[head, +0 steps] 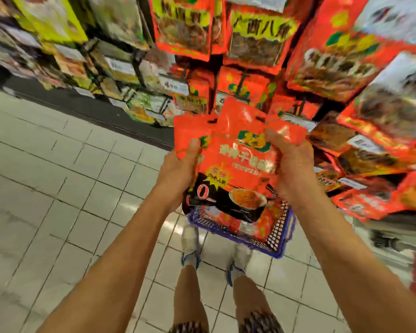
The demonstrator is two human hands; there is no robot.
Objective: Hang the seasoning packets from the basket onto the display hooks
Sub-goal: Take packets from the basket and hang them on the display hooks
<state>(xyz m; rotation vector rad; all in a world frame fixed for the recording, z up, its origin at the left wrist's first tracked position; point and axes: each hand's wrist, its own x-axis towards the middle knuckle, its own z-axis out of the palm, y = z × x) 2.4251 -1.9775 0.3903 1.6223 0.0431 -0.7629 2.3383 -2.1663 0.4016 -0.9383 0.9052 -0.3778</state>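
The packets point(235, 162) you hold are bright orange-red with green and yellow marks and a black lower band showing a bowl. Your basket point(280, 241) is blue-purple mesh. The hanging packets point(257, 32) on the rack are orange-red with yellow lettering. Your floor point(58, 188) is pale tile with dark grout lines.

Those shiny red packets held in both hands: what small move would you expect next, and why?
Probably raising the top shiny red seasoning packet toward the display rack ahead. Both the left hand and right hand grip the bunch above the blue wire basket, and none is hung yet.
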